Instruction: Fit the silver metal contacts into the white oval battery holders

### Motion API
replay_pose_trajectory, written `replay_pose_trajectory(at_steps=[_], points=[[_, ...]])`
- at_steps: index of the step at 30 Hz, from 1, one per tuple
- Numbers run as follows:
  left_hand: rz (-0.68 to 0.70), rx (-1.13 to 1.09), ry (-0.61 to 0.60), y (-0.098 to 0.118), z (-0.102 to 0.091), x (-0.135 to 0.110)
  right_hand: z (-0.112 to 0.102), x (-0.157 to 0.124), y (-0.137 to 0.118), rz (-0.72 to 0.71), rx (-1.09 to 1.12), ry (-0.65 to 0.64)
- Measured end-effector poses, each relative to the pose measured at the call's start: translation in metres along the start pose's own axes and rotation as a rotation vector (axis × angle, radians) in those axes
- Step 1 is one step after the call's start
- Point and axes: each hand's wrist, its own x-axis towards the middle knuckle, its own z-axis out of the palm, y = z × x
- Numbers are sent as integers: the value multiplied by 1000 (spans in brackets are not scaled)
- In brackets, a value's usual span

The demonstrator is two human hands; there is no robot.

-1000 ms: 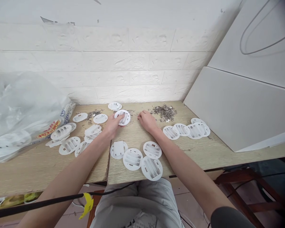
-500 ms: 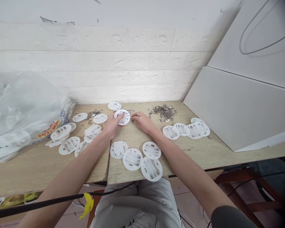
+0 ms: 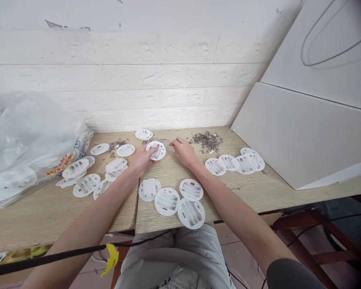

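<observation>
My left hand [image 3: 141, 159] is closed on the edge of a round white battery holder [image 3: 160, 153], its thumb across the battery slots. Just right of it, my right hand [image 3: 183, 151] has thumb and forefinger pinched together above the table. Something thin and tiny seems to be at those fingertips, too small to name. A heap of small metal battery contacts [image 3: 207, 141] lies beyond my right hand. Another round holder [image 3: 143, 134] rests behind the held one. Nearer to me, several holders [image 3: 167, 201] sit between my forearms.
More holders [image 3: 86, 185] are scattered on the left, beside a bulging plastic bag [image 3: 27, 136]. A row of overlapping holders [image 3: 246, 163] stretches to the right, near a large white panel [image 3: 313, 136]. A second contact pile [image 3: 117, 145] lies at back left. A white brick-patterned wall [image 3: 132, 76] bounds the table.
My right hand has shifted slightly away from me and to the right, its fingertips now raised in a pinch. The held battery holder has moved slightly toward me. The view has shifted a little.
</observation>
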Motion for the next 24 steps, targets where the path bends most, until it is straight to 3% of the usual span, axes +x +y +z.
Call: replay_pose_trajectory(at_steps=[5,11,15,19,24], points=[[69,165,-74,1,5,-10,-10,-3,-12,113,475,138],[121,196,-151,3,12,-17,-15,-6,-27,133,897,149],[180,139,-197,0,13,-15,-16,-8,-32,130,883,103],[259,137,-143,-3,11,-12,-18,-10,-35,69,698,153],[298,188,-96,-2,10,-12,-19,-10,-34,44,700,140]])
